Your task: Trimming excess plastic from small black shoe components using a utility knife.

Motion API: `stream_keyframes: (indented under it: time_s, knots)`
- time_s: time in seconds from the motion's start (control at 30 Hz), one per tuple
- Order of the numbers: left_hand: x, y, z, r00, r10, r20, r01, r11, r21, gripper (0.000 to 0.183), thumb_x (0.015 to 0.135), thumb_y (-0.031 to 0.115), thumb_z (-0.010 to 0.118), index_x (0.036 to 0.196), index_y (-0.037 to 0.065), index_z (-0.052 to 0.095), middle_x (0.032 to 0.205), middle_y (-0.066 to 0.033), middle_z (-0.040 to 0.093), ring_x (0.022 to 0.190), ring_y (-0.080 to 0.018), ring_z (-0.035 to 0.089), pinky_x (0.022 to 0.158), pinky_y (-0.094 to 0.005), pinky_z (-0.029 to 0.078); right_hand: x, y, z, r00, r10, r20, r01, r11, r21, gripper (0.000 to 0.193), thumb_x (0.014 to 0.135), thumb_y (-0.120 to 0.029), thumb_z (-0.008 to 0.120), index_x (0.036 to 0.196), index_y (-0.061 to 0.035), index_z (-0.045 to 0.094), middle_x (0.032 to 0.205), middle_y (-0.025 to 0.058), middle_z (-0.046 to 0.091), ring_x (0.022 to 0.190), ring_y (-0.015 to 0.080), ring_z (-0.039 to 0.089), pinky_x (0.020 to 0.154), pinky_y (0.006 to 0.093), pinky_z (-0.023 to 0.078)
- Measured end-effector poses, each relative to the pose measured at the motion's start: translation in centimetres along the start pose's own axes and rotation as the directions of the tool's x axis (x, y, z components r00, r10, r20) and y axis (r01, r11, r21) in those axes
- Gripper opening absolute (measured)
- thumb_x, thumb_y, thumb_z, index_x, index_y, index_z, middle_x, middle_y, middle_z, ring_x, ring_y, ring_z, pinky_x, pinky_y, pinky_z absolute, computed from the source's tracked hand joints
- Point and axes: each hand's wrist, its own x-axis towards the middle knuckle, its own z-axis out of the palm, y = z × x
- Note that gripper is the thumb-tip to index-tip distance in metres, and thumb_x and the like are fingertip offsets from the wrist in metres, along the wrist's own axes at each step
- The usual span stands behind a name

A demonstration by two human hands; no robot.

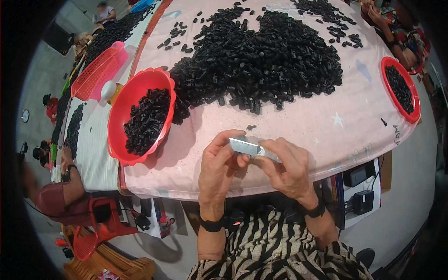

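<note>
In front of me, over the near part of the pink tablecloth, my right hand [289, 168] grips a small knife [244, 146] by its pale, wrapped-looking handle. Its flat, shiny blade points left toward my other hand. My left hand [219, 161] is closed beside the blade, thumb and fingers bent together behind and below it. Whatever its fingertips may hold is hidden by the blade. A small black plastic piece [252, 127] lies on the cloth just beyond both hands. Farther off rises a large heap of similar black pieces [261, 56].
A red scalloped bowl [113, 135] of black pieces tilts at the left, near a pink basket [95, 72] and a white-lidded jar [108, 90]. A red basin [416, 109] stands at the right edge. Other people sit around the tables; a red chair [105, 224] is lower left.
</note>
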Motion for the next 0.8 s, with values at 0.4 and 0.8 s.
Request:
stream_keyframes:
  time_s: [0.4,0.8]
  knots:
    - [0.06,-0.09,0.11,1.000,0.010,-0.003,-0.010,1.000,-0.019,0.024,0.092,0.004,0.050,0.113,-0.006,0.057,0.089,-0.0099,0.062,0.061,-0.0090,0.051,0.052,-0.0175,0.041,0.08,-0.11,-0.14,1.000,-0.016,0.025,0.017,1.000,-0.013,0.026,0.080,-0.008,0.071,0.101,0.0025,0.059,0.072,0.0110,0.059,0.056,0.0217,0.059,0.048,0.0325,0.046]
    - [0.07,-0.17,0.20,1.000,0.017,0.003,-0.017,0.999,-0.032,0.023,0.092,0.005,0.054,0.112,-0.006,0.057,0.089,-0.0102,0.062,0.062,-0.0099,0.052,0.052,-0.0180,0.041,0.18,-0.31,-0.43,0.999,-0.019,0.041,0.020,0.999,-0.032,0.029,0.079,-0.009,0.072,0.103,0.0021,0.059,0.074,0.0107,0.060,0.058,0.0213,0.060,0.049,0.0318,0.046]
